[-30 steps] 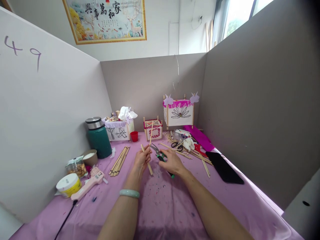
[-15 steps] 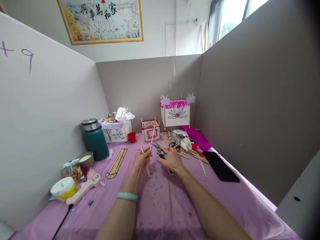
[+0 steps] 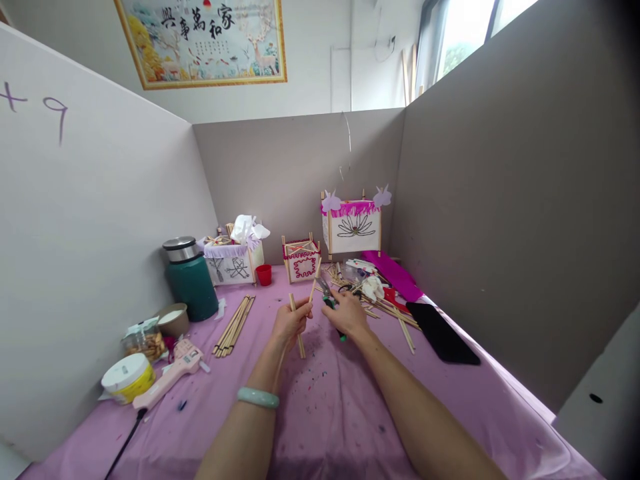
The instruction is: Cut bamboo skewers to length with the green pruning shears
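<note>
My left hand [image 3: 293, 321] is closed on thin wooden sticks [image 3: 301, 346]; one leans up to the right past the fingertips, another crosses the palm. Just to the right, my right hand [image 3: 349, 315] grips green-handled pruning shears [image 3: 323, 288], their metal blades pointing up and away. The blade tips are close to the upper end of the leaning stick; whether they touch it I cannot tell. Left of my left hand, a bundle of sticks [image 3: 234, 328] lies on the purple cloth.
At the left stand a green flask [image 3: 191, 283], a pink glue gun [image 3: 173, 375] and a yellow-white tub [image 3: 129, 378]. Decorated boxes [image 3: 303, 263] and a red cup [image 3: 264, 275] are at the back. Loose sticks [image 3: 395, 312] and a black phone-like slab [image 3: 443, 333] lie at the right.
Both hands have shifted slightly to the right, with the sticks and shears still held. The leaning stick tilts further right, and the shears' blades point more steeply upward.
</note>
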`<state>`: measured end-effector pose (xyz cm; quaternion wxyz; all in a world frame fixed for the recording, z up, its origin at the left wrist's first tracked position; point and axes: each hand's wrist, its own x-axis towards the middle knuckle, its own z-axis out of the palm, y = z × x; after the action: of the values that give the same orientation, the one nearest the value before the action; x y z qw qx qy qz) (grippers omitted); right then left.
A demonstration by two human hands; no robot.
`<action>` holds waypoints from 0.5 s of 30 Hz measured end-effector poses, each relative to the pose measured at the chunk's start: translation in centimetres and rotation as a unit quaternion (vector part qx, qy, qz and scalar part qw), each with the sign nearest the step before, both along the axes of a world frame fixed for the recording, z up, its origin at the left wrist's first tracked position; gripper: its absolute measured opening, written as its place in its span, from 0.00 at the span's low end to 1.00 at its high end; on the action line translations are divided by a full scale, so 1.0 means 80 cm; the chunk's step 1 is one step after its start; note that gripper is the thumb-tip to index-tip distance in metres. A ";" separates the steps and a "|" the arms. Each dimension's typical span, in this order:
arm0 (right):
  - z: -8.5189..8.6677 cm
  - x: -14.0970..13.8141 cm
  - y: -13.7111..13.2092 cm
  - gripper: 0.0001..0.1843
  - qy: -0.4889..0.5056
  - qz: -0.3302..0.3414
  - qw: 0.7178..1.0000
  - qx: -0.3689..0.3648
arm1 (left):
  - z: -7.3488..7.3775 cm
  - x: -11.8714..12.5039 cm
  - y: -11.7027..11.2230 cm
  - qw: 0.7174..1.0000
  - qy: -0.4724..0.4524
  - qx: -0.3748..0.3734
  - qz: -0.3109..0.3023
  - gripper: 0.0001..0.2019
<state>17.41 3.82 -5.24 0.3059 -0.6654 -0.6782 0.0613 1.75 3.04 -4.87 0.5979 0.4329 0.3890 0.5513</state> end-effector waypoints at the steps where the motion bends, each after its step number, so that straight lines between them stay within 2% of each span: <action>1: 0.000 0.003 0.001 0.31 -0.002 -0.009 1.000 -0.003 | 0.001 0.001 -0.001 1.000 0.002 -0.001 -0.003 0.20; 8: -0.004 -0.011 -0.016 0.31 0.017 0.061 0.998 0.005 | 0.003 -0.006 0.002 1.000 -0.008 -0.002 0.021 0.20; 15: 0.001 0.003 0.002 0.30 0.017 -0.013 1.000 -0.014 | 0.006 -0.011 -0.002 0.998 0.027 -0.006 -0.053 0.18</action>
<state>17.64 3.95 -5.14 0.3089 -0.6769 -0.6635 0.0781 0.86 2.90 -4.41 0.6177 0.4640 0.3852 0.5047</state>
